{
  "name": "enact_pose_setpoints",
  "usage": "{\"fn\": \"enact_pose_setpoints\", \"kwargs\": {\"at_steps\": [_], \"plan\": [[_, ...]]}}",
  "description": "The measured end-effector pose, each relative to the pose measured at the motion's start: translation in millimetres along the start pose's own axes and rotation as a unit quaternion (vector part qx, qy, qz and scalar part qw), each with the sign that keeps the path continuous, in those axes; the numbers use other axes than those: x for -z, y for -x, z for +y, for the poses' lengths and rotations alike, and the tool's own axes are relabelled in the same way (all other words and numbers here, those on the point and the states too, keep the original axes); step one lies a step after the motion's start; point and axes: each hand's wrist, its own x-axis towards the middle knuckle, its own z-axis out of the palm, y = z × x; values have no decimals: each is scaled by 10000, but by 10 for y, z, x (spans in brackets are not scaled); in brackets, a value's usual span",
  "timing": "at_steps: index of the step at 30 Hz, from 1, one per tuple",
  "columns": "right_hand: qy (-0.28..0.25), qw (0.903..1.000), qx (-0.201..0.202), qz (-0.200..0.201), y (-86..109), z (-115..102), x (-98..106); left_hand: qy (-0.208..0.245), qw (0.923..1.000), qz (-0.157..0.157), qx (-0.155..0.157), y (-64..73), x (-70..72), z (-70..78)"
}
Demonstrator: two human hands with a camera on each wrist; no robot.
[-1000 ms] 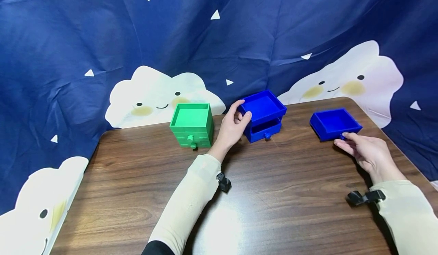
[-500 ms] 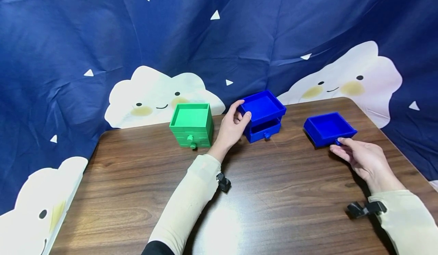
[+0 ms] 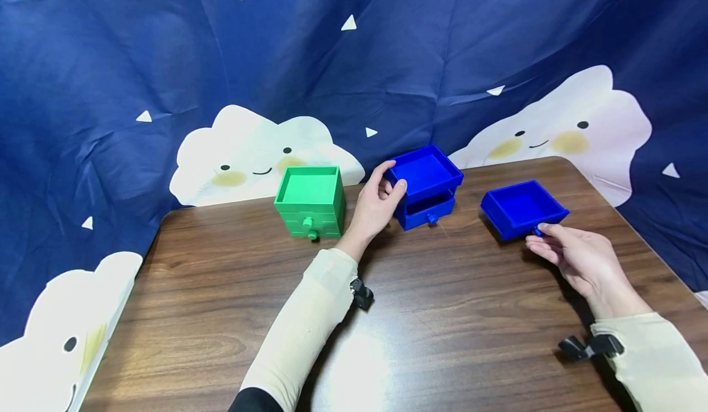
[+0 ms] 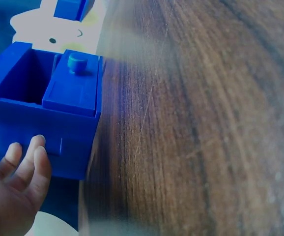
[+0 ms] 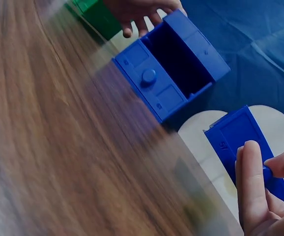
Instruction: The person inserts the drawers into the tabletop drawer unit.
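Note:
At the table's back middle is a small blue drawer cabinet (image 3: 426,175) with a tray-like top. Its upper slot is vacant, and a lower drawer (image 3: 429,213) with a round knob sits inside. My left hand (image 3: 376,206) holds the cabinet by its left side, thumb and index finger at the top rim. In the left wrist view, bent fingers (image 4: 36,164) touch the cabinet's side wall. To the right, my right hand (image 3: 586,261) pinches the knob of a loose blue drawer (image 3: 524,206), which is tilted, its inside bare. The right wrist view shows the drawer front (image 5: 238,132) between thumb and fingers.
Left of the blue cabinet stands a green drawer cabinet (image 3: 310,203) with two knobs, close to my left forearm. The wooden table (image 3: 221,301) ends at a blue curtain (image 3: 310,55) printed with white clouds.
My right hand has brought the loose blue drawer left and slightly nearer to me, toward the blue cabinet. The left hand and both cabinets have stayed in place.

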Motion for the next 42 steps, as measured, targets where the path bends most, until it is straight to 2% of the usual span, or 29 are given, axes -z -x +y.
{"fn": "enact_pose_setpoints", "kwargs": {"at_steps": [20,42], "plan": [[102,9994,286,-169,87,202,-242,50,10000,21,-36,-2,-2,30],[519,9977,423,-60,152,378,-524,103,9999,22,21,7,-2,27]]}}
